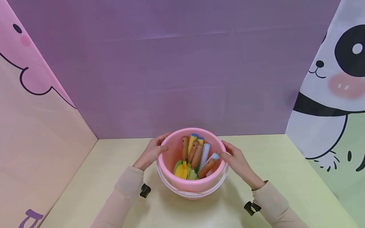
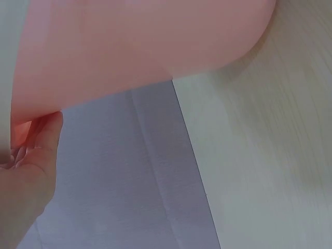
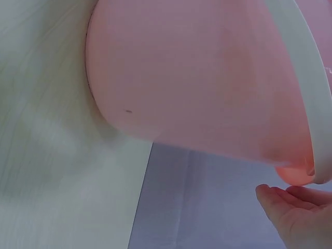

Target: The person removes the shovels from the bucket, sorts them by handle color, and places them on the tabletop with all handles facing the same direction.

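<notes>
A pink bucket (image 1: pixel 189 186) stands on the table between both hands, its white carrying handle (image 1: pixel 178 191) hanging down across the front. My left hand (image 1: pixel 151 153) holds the bucket's left rim, thumb over the edge and fingers outside. At the right rim my right hand (image 1: pixel 237 161) grips with the thumb at the edge; in the right wrist view its fingertips (image 3: pixel 264 191) lie close below the rim's side lug. Inside the bucket are several tools with brown wooden handles (image 1: pixel 197 156), a yellow shovel blade (image 1: pixel 181 171), and pale blue handles (image 1: pixel 204 155). Their lower parts are hidden.
The light wooden table (image 1: pixel 114 177) meets a purple backdrop (image 1: pixel 182 72) close behind the bucket. A panel with a panda (image 1: pixel 330 85) stands to the right, a pink and cream panel (image 1: pixel 31 126) to the left. Each wrist wears a small black camera (image 1: pixel 145 190).
</notes>
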Tool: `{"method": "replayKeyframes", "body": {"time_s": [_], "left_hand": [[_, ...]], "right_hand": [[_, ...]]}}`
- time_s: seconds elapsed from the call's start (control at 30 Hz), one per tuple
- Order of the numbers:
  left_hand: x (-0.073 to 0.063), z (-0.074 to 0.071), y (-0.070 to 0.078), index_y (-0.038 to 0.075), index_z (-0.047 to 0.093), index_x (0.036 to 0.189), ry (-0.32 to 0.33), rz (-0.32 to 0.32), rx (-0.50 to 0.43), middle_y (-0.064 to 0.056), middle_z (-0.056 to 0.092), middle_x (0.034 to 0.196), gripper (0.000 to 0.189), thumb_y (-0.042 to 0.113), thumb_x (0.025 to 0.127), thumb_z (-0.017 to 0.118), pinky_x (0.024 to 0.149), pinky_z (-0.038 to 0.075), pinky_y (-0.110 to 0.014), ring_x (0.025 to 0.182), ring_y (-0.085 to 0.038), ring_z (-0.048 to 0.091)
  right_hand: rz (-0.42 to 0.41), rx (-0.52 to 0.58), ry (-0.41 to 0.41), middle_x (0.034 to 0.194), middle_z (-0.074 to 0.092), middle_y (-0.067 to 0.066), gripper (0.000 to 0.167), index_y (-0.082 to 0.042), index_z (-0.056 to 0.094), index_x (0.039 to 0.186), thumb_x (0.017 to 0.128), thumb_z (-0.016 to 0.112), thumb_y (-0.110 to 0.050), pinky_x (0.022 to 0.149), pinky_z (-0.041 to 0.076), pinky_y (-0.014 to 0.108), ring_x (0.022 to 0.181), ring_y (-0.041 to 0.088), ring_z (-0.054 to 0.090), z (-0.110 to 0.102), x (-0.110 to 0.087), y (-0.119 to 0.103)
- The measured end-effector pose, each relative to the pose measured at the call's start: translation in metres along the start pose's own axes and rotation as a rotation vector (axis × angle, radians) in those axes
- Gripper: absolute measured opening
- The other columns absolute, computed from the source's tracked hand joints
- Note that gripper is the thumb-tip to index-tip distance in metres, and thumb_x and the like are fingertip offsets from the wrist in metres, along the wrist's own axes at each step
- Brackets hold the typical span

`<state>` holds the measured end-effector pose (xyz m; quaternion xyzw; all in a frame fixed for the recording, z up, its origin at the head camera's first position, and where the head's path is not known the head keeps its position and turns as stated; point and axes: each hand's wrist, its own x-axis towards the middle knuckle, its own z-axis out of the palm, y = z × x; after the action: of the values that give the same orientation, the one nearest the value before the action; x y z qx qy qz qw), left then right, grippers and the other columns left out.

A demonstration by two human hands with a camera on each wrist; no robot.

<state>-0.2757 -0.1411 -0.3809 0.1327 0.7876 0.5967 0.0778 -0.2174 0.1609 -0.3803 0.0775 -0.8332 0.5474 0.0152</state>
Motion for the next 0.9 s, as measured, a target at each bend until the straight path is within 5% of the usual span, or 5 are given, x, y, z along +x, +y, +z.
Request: {"method": "replayKeyframes", "body": {"time_s": [0.27,0.53,0.9], "left_hand": [[-0.001,0.000,0.002,0.011,0.036,0.141,0.000,-0.003,-0.019,-0.015,0.045,0.137,0.057,0.004,0.085,0.048,0.081,0.053,-0.035,0.111,-0.031,0.055],[-0.002,0.003,0.003,0.009,0.036,0.141,0.004,0.017,-0.034,-0.016,0.044,0.138,0.056,0.003,0.086,0.046,0.085,0.052,-0.037,0.112,-0.032,0.054],[-0.001,0.003,0.002,0.009,0.038,0.140,0.017,0.006,-0.023,-0.016,0.045,0.137,0.056,0.003,0.085,0.046,0.081,0.053,-0.034,0.108,-0.030,0.057]], "right_hand": [[-0.097,-0.128,0.031,0.134,0.047,0.021,0.050,0.003,0.043,0.133,0.087,0.056,-0.013,0.097,0.040,0.045,0.123,0.037,0.044,-0.006,0.002,-0.004],[-0.290,-0.346,0.048,0.125,0.056,0.018,0.044,0.000,0.052,0.126,0.086,0.061,-0.015,0.096,0.040,0.053,0.118,0.037,0.049,-0.024,0.005,-0.023],[-0.310,-0.313,-0.264,0.120,0.060,0.016,0.038,0.001,0.056,0.122,0.086,0.059,-0.011,0.091,0.047,0.045,0.110,0.033,0.056,-0.032,0.019,-0.044]]}}
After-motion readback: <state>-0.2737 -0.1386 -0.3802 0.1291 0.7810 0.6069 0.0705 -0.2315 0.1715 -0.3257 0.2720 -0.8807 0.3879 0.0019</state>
